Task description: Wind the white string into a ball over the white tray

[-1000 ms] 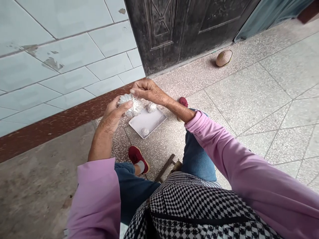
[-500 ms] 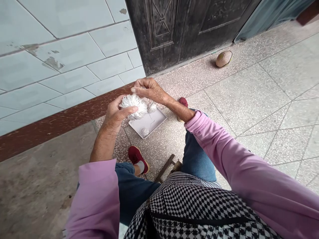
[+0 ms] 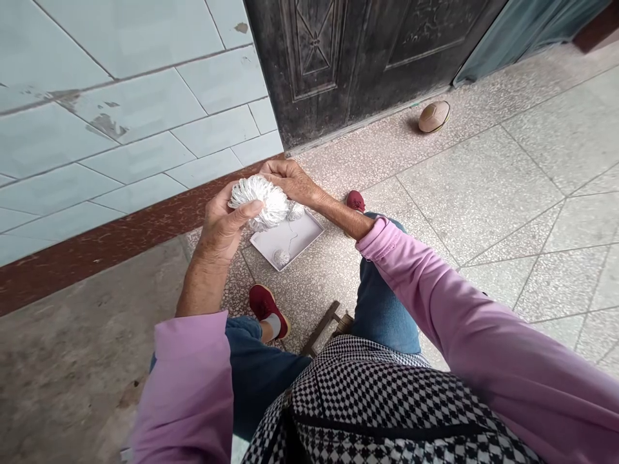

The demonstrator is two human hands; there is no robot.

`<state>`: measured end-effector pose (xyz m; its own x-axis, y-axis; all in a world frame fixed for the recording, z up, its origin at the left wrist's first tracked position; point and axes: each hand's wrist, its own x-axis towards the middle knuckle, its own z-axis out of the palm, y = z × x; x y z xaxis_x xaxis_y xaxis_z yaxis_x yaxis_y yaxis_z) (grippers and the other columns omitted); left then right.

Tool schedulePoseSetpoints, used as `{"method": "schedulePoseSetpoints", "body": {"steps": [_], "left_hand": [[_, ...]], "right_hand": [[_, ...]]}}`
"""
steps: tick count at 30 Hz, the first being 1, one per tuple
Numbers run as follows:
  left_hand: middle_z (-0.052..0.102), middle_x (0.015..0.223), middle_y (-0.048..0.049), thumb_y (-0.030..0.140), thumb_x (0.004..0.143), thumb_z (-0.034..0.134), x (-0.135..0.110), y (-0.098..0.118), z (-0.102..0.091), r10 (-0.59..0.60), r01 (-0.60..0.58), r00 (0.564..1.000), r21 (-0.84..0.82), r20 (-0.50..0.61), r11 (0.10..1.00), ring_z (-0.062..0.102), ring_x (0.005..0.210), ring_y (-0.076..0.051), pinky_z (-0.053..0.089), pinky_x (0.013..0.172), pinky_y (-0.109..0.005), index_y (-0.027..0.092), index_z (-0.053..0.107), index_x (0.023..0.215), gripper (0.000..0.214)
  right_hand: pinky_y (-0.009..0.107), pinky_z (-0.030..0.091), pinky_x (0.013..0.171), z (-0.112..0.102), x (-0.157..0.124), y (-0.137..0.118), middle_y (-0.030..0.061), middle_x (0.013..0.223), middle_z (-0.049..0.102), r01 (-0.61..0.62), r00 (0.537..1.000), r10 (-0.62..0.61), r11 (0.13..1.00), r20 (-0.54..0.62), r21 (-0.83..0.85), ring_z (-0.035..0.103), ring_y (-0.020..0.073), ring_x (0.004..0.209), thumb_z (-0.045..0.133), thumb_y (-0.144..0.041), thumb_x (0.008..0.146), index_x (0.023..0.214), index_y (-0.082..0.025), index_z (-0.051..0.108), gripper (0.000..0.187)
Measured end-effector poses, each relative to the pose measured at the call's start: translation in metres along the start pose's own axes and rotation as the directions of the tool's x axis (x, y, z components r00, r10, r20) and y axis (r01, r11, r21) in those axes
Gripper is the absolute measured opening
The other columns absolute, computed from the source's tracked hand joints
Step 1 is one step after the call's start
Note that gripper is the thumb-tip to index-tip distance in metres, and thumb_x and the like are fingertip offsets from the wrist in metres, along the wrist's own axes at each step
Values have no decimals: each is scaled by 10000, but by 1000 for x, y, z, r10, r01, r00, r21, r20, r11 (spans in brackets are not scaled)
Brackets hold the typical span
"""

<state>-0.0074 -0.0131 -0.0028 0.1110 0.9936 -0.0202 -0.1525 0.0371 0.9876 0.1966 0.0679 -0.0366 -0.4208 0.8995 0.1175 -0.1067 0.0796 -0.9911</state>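
Note:
A white, round piece of looped yarn (image 3: 264, 200) is in the grip of my left hand (image 3: 224, 222), its thumb pressed on the front and the other fingers behind. My right hand (image 3: 290, 180) is closed at the upper right edge of the looped yarn, fingers bent. Its fingertips are partly hidden behind the loops, so what they pinch cannot be made out. Below the hands a shallow white tray (image 3: 305, 240) lies on the floor. It holds a small ball of white yarn (image 3: 281, 258) and a second yarn ball (image 3: 296, 211), with a thin strand running between them.
A tiled wall (image 3: 140, 148) rises at the left, beside a dark carved door (image 3: 367, 58). A deflated-looking ball (image 3: 434, 116) lies near the door sill. My red shoes (image 3: 264, 303) flank the tray, and part of a wooden stool (image 3: 324, 327) shows between my legs.
My right hand has come down from above the looped yarn to its edge, its fingertips now behind the loops. The left hand has barely moved, and the piece is turned slightly.

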Motion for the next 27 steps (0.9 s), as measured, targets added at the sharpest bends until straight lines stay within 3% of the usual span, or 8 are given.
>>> {"method": "schedulePoseSetpoints", "body": {"steps": [4,7,10,14,18,21,24,27], "left_hand": [[824,1150,-166,676,670,1249,3,-3,-3,25,-27,999,-70,-35,997,798,1438,-518,752,1165,-619,230,835,1223,823],[837,1207,-215,743,648,1260,6,-2,-3,38,-47,996,-118,-81,992,746,1532,-519,722,1248,-631,178,801,1153,886],[852,1285,-233,780,621,1258,8,0,-1,47,-71,989,-166,-143,984,731,1539,-505,737,1230,-606,187,762,1060,890],[848,1375,-227,796,680,1225,12,-2,-7,91,-134,972,-191,-216,972,754,1483,-460,764,1164,-564,201,745,1062,855],[804,1262,-134,810,536,1276,22,-5,-25,142,-156,947,-26,-287,987,776,1246,-352,768,1108,-545,216,751,1145,1000],[787,1213,-98,785,419,1277,29,-6,-32,141,-109,931,110,-337,988,738,1091,-294,735,1025,-506,210,755,1236,1127],[821,1187,-104,633,442,1224,31,-4,-32,130,-36,930,267,-344,963,732,1057,-291,669,1002,-469,180,775,1270,1045],[843,1123,-87,573,577,1127,27,0,-26,99,12,958,385,-267,923,736,1038,-297,621,961,-436,178,810,1262,852]], "right_hand": [[252,319,640,6,-4,-1,-51,757,462,-61,998,62,998,-13,35,359,170,766,929,-553,1288,906,-240,584,602],[273,353,639,10,-6,2,-57,725,442,-58,998,58,998,-22,15,385,198,794,1009,-531,1222,908,-268,596,582],[250,372,698,11,-6,9,-44,746,470,14,1000,-13,993,7,-116,443,171,808,866,-426,1323,863,-231,590,571],[245,377,755,14,-12,16,-34,784,541,135,981,-93,957,171,-256,484,147,815,721,-188,1331,916,-169,687,417],[251,398,795,21,-23,17,-23,851,577,235,923,-140,943,359,-236,516,146,846,688,-199,1359,991,-150,727,374],[248,406,796,23,-28,9,-23,874,580,255,894,-158,949,418,-187,516,137,849,710,-307,1389,993,-151,716,426],[260,389,759,19,-29,-7,-35,837,544,194,929,-124,965,350,-174,496,140,822,752,-456,1394,1064,-146,769,453],[277,346,706,12,-30,-27,-56,767,466,78,978,-37,977,204,-197,445,144,767,787,-509,1377,1038,-166,752,483]]}}
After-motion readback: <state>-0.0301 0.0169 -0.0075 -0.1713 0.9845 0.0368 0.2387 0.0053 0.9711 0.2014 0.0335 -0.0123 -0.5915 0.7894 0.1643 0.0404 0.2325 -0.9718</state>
